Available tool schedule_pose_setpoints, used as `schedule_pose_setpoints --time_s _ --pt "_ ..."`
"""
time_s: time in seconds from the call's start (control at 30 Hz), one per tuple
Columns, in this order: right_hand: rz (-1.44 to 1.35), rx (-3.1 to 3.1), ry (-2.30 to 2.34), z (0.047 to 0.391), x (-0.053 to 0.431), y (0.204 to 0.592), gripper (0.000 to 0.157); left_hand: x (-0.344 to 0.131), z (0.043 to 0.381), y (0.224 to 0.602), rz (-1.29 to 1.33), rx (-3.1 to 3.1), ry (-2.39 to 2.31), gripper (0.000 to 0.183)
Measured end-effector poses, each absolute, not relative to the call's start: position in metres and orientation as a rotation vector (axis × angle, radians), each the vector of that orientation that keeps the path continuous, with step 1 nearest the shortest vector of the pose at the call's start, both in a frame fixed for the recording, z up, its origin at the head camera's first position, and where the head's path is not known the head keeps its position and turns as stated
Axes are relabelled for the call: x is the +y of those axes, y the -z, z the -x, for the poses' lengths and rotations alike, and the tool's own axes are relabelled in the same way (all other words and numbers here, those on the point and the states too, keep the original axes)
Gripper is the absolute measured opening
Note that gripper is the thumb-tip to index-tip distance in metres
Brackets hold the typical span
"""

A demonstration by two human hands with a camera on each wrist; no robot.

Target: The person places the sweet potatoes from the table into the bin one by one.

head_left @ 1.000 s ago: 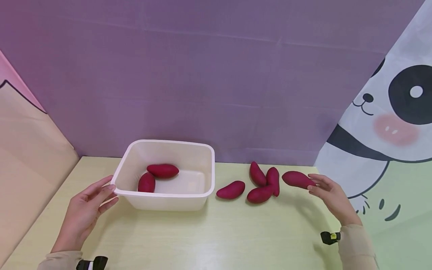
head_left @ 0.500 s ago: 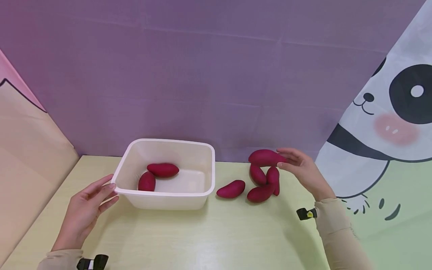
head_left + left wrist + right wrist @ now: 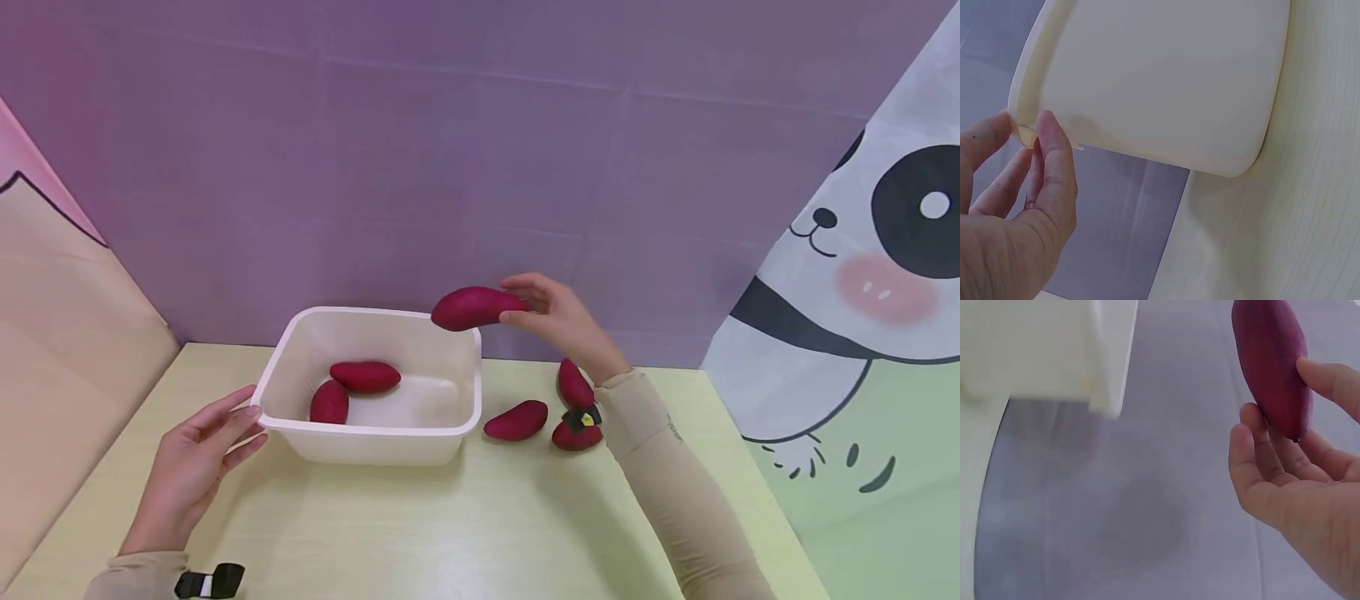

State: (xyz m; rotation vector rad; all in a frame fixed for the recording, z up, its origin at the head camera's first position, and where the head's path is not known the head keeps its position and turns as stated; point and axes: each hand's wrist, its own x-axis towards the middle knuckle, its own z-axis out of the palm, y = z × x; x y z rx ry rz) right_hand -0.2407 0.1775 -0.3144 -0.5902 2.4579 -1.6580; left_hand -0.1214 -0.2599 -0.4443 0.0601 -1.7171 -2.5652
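Head view: red tuber (image 3: 471, 308) leftward from right hand's (image 3: 561, 318) pinch, tub rim (image 3: 367, 431) in left hand's (image 3: 193, 458) pinch.

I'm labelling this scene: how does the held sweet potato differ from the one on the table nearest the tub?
The held sweet potato is above the table, in the right hand; the loose sweet potato rests on the table, untouched. The held one looks longer than the loose one. Both are dark red.

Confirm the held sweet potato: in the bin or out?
Out: the right hand holds the sweet potato by one end, and the right wrist view shows a gap between it and the bin.
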Motion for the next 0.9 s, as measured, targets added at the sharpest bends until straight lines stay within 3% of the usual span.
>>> schedule_pose_setpoints --time_s 0.5,0.9 --pt "0.698 2.360 1.543 0.287 0.061 0.335 0.049 -0.252 0.120 0.445 -0.047 -1.722 2.569 0.033" --pt "0.753 2.442 1.164 0.285 0.015 0.373 0.039 -0.249 0.118 0.444 -0.041 -1.716 2.576 0.034"
